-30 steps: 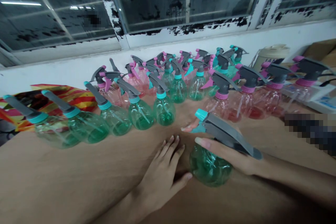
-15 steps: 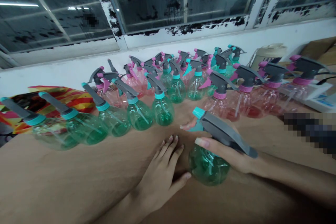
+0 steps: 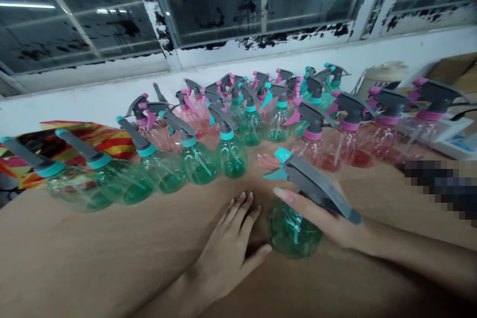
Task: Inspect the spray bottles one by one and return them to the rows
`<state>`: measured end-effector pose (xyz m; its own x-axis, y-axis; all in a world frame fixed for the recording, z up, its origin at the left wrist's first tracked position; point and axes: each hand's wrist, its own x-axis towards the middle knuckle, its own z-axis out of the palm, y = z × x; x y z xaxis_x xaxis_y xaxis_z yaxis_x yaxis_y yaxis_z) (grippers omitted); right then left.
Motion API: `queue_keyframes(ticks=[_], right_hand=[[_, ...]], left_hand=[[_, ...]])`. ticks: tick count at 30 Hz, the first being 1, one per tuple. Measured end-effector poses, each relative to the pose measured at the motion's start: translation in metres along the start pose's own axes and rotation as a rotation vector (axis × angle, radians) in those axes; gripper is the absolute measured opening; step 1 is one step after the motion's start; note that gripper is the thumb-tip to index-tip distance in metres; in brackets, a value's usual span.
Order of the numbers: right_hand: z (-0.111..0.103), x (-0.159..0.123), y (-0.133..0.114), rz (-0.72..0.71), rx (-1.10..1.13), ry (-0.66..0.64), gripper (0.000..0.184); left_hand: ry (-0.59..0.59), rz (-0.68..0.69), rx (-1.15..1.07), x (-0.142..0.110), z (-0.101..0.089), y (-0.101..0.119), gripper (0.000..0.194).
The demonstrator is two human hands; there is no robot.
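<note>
My right hand (image 3: 320,216) is wrapped round the neck of a green spray bottle (image 3: 294,231) with a grey head and a teal nozzle and trigger. The thumb lies across the near side below the head. Past the teal trigger, the fingertips stick out on the far side. A little to the left, my left hand (image 3: 227,253) rests palm down on the wooden table (image 3: 112,258), fingers stretched out. Its thumb tip is close to the bottle's base. The bottle's collar is mostly hidden by my right hand.
A row of green spray bottles (image 3: 197,164) stands at the left. Pink spray bottles (image 3: 311,146) line the right, with several more of both colours behind. A patterned red and yellow cloth or bag (image 3: 100,139), a beige jug (image 3: 383,77) and windows lie along the wall.
The held spray bottle has shifted slightly left and up with my right hand. The far fingers of that hand now stretch out further past the trigger. My left hand stays still.
</note>
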<state>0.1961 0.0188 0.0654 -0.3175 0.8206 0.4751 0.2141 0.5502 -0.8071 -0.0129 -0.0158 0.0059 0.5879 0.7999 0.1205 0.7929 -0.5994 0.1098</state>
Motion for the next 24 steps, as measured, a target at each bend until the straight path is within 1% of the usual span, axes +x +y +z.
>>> queue_keyframes(ticks=[3, 12, 16, 21, 24], right_hand=[[0.0005, 0.0010, -0.0026, 0.053, 0.039, 0.000, 0.026], [0.0008, 0.0003, -0.0016, 0.070, 0.131, -0.021, 0.033], [0.0003, -0.0007, -0.0015, 0.081, 0.098, -0.027, 0.032], [-0.0001, 0.0019, -0.0045, 0.035, 0.055, -0.004, 0.028], [-0.0006, 0.0042, -0.0058, 0.015, 0.048, -0.012, 0.025]], left_hand=[[-0.013, -0.002, 0.023, 0.0005, -0.0001, 0.0003, 0.063], [-0.025, 0.000, 0.034, 0.0018, -0.0037, 0.0018, 0.063], [-0.006, 0.006, 0.031, 0.0008, -0.0019, 0.0012, 0.062], [-0.003, 0.004, 0.029, -0.0001, 0.0004, 0.0001, 0.062], [-0.012, 0.010, 0.036, -0.0003, 0.0001, -0.0006, 0.062]])
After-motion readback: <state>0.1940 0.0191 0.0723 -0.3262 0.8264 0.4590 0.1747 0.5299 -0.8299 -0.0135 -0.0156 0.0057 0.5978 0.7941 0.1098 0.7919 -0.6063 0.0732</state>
